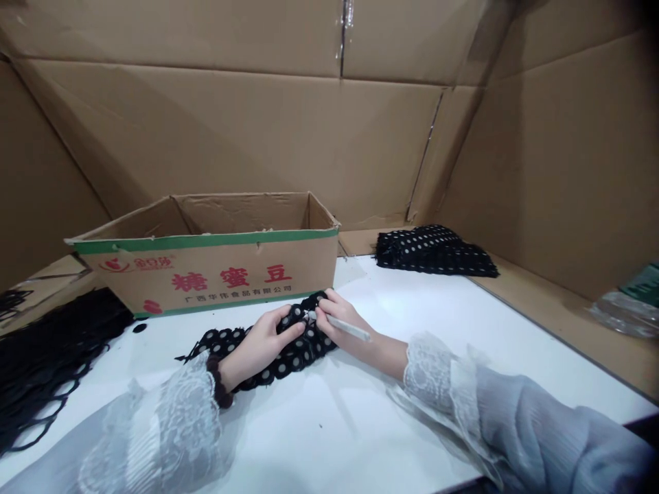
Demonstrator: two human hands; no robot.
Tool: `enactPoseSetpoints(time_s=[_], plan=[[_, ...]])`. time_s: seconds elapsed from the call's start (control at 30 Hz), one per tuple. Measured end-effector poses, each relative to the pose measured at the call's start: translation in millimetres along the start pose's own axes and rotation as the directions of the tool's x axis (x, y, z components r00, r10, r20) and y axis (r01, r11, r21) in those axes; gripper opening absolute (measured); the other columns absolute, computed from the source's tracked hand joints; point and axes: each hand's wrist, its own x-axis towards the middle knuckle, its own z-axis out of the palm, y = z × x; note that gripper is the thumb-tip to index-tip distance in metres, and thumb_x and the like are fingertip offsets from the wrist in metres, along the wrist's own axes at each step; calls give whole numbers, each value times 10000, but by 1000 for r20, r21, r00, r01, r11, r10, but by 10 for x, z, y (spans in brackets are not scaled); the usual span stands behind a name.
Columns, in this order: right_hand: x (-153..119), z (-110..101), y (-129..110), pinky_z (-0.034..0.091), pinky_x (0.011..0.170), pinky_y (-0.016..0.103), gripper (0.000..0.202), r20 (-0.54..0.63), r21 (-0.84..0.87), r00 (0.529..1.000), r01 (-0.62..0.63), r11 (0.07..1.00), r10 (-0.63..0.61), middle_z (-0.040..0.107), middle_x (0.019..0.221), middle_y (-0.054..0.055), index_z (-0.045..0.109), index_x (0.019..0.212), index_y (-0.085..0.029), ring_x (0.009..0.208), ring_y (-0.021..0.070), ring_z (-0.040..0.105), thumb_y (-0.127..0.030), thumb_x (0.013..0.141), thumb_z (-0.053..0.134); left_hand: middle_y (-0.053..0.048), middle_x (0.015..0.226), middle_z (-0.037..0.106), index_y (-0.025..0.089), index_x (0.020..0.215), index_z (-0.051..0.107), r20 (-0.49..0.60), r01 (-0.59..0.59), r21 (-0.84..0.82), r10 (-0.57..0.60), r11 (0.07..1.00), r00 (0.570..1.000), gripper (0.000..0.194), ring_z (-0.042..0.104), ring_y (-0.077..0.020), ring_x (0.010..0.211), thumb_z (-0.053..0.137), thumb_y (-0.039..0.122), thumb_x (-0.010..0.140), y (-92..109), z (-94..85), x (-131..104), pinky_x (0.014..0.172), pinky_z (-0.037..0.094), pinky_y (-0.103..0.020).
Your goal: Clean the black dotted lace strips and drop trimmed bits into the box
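A black strip with rows of pale round dots (281,368) lies across the white table in front of me. My left hand (262,343) is closed on its upper edge, thumb and fingers pinching it. Just right of that, my right hand (342,319) grips a slim white pen-like tool (350,329), slanted with its front end at the strip. Fingers of the right hand also touch the strip's right end. The tool's exact kind and what its tip does are too small to tell.
Behind my hands stands an open cardboard box (247,271) with a green rim. A dotted black pile (432,250) lies at the back right, black material with loops (56,353) at the left. Clear plastic (628,312) sits far right. Cardboard walls (231,130) surround the table (401,425).
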Motion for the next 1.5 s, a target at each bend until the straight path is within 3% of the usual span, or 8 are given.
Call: enactPoseSetpoints(time_s=[0.23, 0.37, 0.47, 0.67, 0.83, 1.07, 1.33, 1.5], plan=[[47, -138, 40, 308, 557, 249, 335, 131, 435, 945, -325, 839, 298, 393, 527, -27, 383, 504, -180, 553, 110, 397, -311, 811, 416, -65, 1205, 566, 166, 1129, 523, -44, 73, -30, -74, 997, 996, 372, 524, -217, 1081, 479, 397, 841, -27, -10, 16, 955, 370, -314], [31, -129, 58, 278, 517, 241, 356, 289, 454, 918, -382, 805, 273, 453, 520, -12, 474, 491, -162, 533, 106, 403, -339, 800, 456, -62, 1230, 551, 172, 1145, 516, -79, 72, -43, -75, 996, 994, 381, 517, -220, 1092, 470, 402, 844, -29, -5, 11, 961, 368, -320], [19, -128, 78, 261, 493, 237, 375, 290, 430, 906, -411, 804, 308, 446, 495, -16, 473, 493, -162, 508, 103, 390, -362, 810, 457, -61, 1231, 550, 175, 1156, 508, -60, 53, -56, -57, 997, 997, 396, 520, -213, 1087, 471, 413, 843, -11, -9, 2, 956, 375, -312], [7, -156, 34, 244, 492, 234, 370, 189, 352, 934, -353, 867, 304, 401, 500, -37, 449, 509, -159, 496, 85, 364, -348, 827, 456, -54, 1159, 598, 171, 1122, 525, 60, 149, -23, -148, 989, 987, 487, 549, -233, 1044, 631, 427, 721, 14, -63, -3, 895, 428, -315], [5, -179, 7, 258, 503, 229, 359, 183, 355, 935, -351, 866, 304, 398, 516, -35, 441, 516, -159, 517, 87, 381, -332, 831, 449, -23, 888, 675, 140, 853, 605, 143, 199, 28, -201, 980, 969, 290, 604, -210, 817, 585, 410, 746, 29, -68, 7, 717, 466, -286], [0, -236, 32, 240, 488, 234, 345, 290, 339, 927, -332, 880, 238, 377, 526, -31, 418, 528, -163, 516, 89, 351, -320, 835, 434, -13, 895, 672, 147, 889, 609, 72, 187, -24, -185, 982, 980, 217, 597, -181, 788, 580, 305, 744, 50, -47, 7, 698, 459, -267], [-42, -167, -52, 297, 575, 249, 310, 163, 180, 985, -88, 980, 59, 389, 654, -10, 297, 541, -179, 627, 107, 385, -213, 825, 417, -15, 839, 674, 133, 844, 607, 58, 201, -11, -200, 980, 978, 222, 595, -183, 761, 585, 329, 742, 82, -33, 13, 682, 453, -264], [-83, -98, -29, 316, 589, 248, 308, 155, 117, 987, -62, 991, 43, 386, 682, -5, 300, 560, -180, 645, 111, 394, -225, 844, 408, -18, 844, 674, 134, 843, 608, 47, 186, 8, -186, 983, 981, 215, 598, -189, 768, 574, 324, 748, 80, -23, -1, 688, 457, -268]])
